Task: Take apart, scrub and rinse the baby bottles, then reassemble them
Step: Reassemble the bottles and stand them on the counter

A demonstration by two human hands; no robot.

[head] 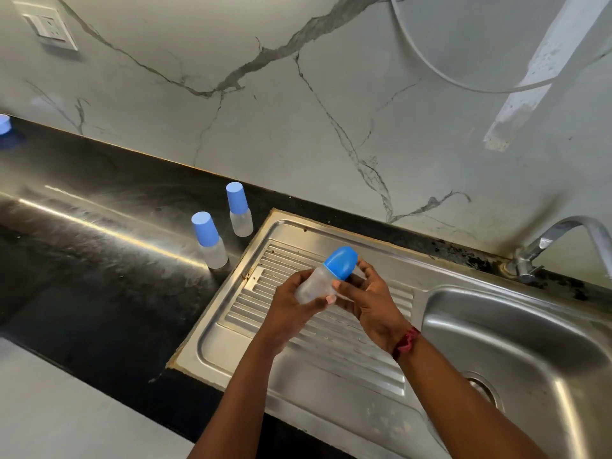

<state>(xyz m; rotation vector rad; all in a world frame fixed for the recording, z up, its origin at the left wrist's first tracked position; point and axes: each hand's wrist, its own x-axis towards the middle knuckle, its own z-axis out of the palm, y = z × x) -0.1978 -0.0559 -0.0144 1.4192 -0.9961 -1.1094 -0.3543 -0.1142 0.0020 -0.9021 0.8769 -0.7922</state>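
Observation:
I hold a clear baby bottle (314,283) with a blue cap (341,262) tilted above the steel drainboard (298,369). My left hand (291,309) grips the bottle's body from below. My right hand (367,299) has its fingers curled round the blue cap and the bottle's neck. Two more capped bottles stand upright on the black counter: one (209,240) nearer to me, the other (239,208) closer to the wall.
The sink basin (516,356) with its drain (480,387) lies to the right, and a tap (559,243) stands at its back edge. A blue object (4,124) sits at the far left of the black counter (99,276). A marble wall rises behind.

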